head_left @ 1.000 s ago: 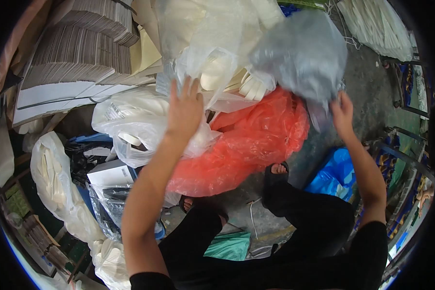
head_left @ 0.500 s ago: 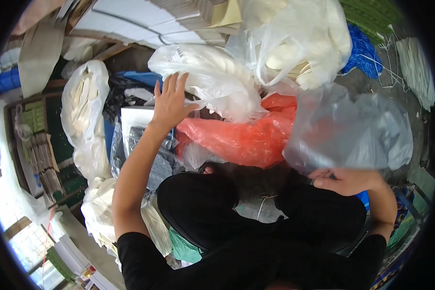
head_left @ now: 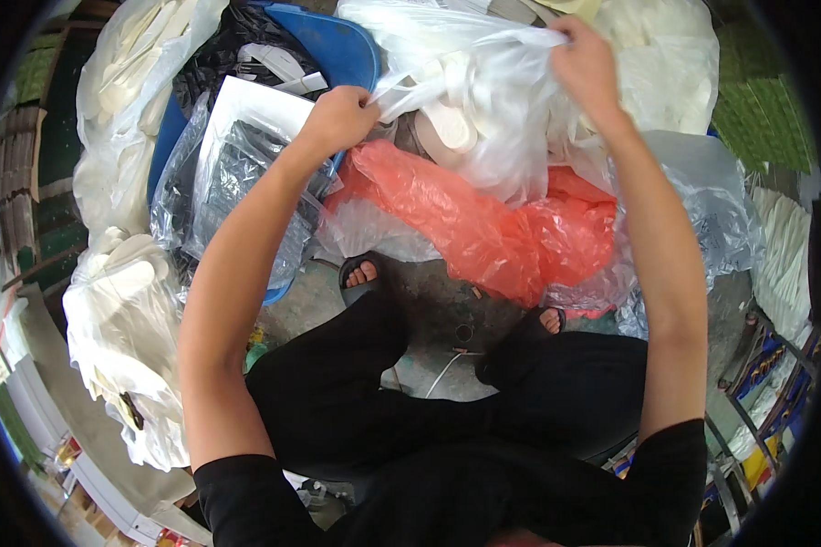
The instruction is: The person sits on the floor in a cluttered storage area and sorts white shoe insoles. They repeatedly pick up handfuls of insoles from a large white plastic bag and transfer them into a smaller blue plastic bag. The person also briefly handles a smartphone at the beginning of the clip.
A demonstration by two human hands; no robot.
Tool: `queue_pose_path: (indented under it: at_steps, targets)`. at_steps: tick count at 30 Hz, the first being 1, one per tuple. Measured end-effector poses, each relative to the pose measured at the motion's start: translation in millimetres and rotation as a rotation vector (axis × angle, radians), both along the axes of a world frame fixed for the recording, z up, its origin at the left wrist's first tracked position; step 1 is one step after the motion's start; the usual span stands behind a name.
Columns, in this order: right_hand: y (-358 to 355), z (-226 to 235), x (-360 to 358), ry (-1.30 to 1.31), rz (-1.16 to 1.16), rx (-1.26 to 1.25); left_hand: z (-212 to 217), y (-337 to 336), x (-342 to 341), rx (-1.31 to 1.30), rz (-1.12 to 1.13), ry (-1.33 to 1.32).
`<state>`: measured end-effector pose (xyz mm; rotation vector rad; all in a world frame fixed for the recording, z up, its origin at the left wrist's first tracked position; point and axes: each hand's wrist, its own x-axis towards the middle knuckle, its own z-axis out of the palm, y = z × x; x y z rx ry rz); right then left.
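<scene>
A clear white plastic bag [head_left: 511, 100] is stretched between my two hands at the far middle. Its left edge is pinched in my left hand [head_left: 342, 118], and its far right edge in my right hand [head_left: 586, 71]. Through its opening show flat, cream, insole-shaped pieces [head_left: 449, 126]. Right below it lies a crumpled red plastic bag [head_left: 465, 219]. A translucent grey plastic bag [head_left: 702, 196] rests on the right, beyond my right forearm.
Left of my left hand stands a blue bin [head_left: 342, 46] with black plastic, a white box [head_left: 233, 114] and dark clear wrap around it. Bags of cream pieces [head_left: 123, 301] line the left side. Metal racking [head_left: 743, 419] is at lower right. My feet are on the concrete floor [head_left: 429, 301].
My right hand has let go of the grey bag, which now lies at the right, and has moved up to the white bag. My left hand has closed on the white bag's edge. The view has shifted.
</scene>
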<state>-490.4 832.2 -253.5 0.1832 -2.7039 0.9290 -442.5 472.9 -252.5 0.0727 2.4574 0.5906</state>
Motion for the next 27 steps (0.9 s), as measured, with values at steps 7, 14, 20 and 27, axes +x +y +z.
queue_pose_path:
  at_steps: [7,14,20,27]
  targets:
    - [-42.5,84.4,27.7,0.483,-0.079,-0.058,54.6,23.8,-48.2,1.232,0.646,-0.031]
    - [-109.2,4.1,45.8,-0.099,0.732,0.162,80.7,50.5,-71.7,1.511,0.91,0.257]
    - [-16.5,36.6,-33.0,-0.37,0.361,0.665,72.0,39.7,-61.9,1.306,0.664,0.21]
    - [-22.2,23.2,12.6,-0.237,0.639,0.839,87.0,10.2,-73.5,1.292,0.655,-0.096]
